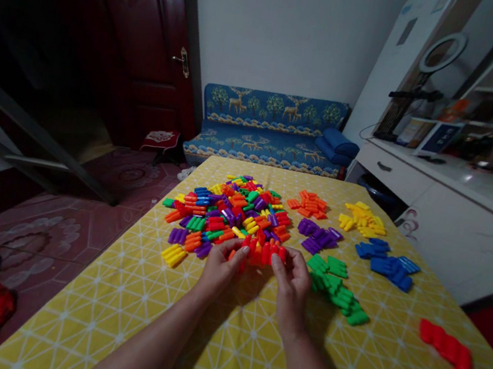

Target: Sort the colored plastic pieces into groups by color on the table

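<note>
My left hand (216, 268) and my right hand (293, 285) are held close together above the table. Between them are red ribbed plastic building pieces (273, 253). My left thumb and fingers pinch the left end, and my right thumb and fingers pinch the right end. Whether the red pieces are joined in the middle, I cannot tell. Just beyond my hands lies a mixed heap of coloured building pieces (236, 205). Beside my right hand is a pile of green pieces (337, 293). A joined red row (445, 348) rests farther right.
The table has a yellow patterned cloth (145, 326). Single-colour piles of orange (308, 204), purple (319, 238), yellow (363, 219) and blue pieces (387, 265) lie right of the heap. A blue sofa (264, 140) stands behind the table, and a white cabinet (462, 232) on the right.
</note>
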`<state>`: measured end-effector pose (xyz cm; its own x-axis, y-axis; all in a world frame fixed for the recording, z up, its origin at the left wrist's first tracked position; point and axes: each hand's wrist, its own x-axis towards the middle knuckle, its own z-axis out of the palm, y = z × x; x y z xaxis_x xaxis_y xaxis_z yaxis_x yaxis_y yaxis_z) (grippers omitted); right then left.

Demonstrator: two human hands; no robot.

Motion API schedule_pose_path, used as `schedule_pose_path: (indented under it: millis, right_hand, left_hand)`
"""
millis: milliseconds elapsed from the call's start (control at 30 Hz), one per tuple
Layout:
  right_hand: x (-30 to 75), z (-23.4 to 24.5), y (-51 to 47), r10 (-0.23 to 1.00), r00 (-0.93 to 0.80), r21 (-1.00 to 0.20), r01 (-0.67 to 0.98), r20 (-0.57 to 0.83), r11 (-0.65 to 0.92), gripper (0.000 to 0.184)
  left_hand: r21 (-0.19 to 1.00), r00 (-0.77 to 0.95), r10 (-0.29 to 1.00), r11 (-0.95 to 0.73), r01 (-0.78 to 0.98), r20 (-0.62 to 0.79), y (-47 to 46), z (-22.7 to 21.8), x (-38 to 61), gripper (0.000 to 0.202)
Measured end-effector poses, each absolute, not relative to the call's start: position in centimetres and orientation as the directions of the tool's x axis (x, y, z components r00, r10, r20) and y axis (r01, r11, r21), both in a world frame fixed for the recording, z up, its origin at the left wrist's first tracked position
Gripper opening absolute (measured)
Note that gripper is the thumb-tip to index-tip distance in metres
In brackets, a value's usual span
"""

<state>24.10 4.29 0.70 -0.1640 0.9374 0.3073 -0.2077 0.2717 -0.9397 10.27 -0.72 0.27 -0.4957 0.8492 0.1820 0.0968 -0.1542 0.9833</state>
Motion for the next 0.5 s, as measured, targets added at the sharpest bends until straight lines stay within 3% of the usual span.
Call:
schedule_pose_path:
  millis: [133, 267, 367, 500]
  right_hand:
    - [24.5, 1.7, 3.8, 0.845, -0.355, -0.917, -0.177, 0.399, 0.358, 0.02]
    - [23.9, 1.9, 3.3, 0.875, -0.366, -0.948, -0.144, 0.317, 0.283, 0.025]
    - [24.3, 2.1, 3.7, 0.924, -0.278, -0.961, -0.161, 0.262, 0.224, 0.031]
    - [29.5, 2.8, 7.2, 0.954, 0.021, -0.953, -0.058, 0.298, 0.299, 0.04]
  left_hand:
    - [0.942, -0.317, 0.898, -0.235, 0.24, 0.305, -1.2, 0.6, 10.9, 0.024]
    - [0.923, -0.272, 0.901, -0.26, 0.283, 0.337, -1.3, 0.4, 10.9, 0.024]
    - [0.931, -0.294, 0.905, -0.223, 0.289, 0.308, -1.2, 0.3, 10.6, 0.027]
    - [0.932, -0.346, 0.894, -0.172, 0.319, 0.283, -1.1, 0.3, 10.3, 0.03]
